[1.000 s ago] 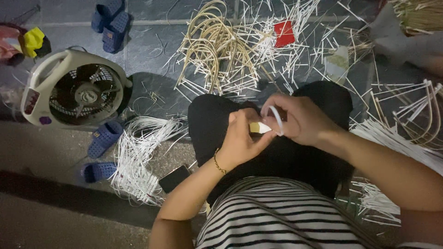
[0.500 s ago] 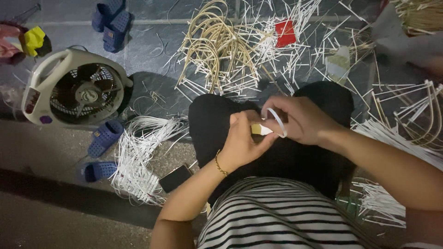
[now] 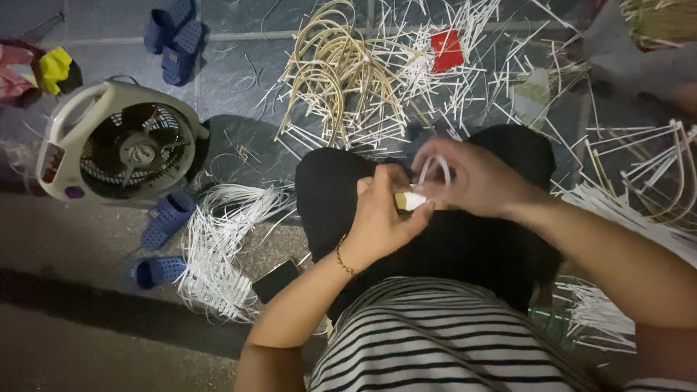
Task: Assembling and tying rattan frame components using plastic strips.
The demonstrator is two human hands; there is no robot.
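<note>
At the far left a white floor fan (image 3: 120, 149) lies face up on the dark floor, blue slippers (image 3: 165, 219) just beside it and a bundle of white strips (image 3: 221, 247) fanned out next to them, with a dark phone (image 3: 276, 279) at its lower edge. Over the black-clad lap, the left hand (image 3: 381, 218) is closed around a small pale block (image 3: 411, 200), a bracelet on its wrist. Touching it, the right hand (image 3: 475, 178) pinches a thin white strip (image 3: 434, 168) bent into a loop above the block. Curved cane pieces (image 3: 337, 76) lie on the floor beyond the hands.
</note>
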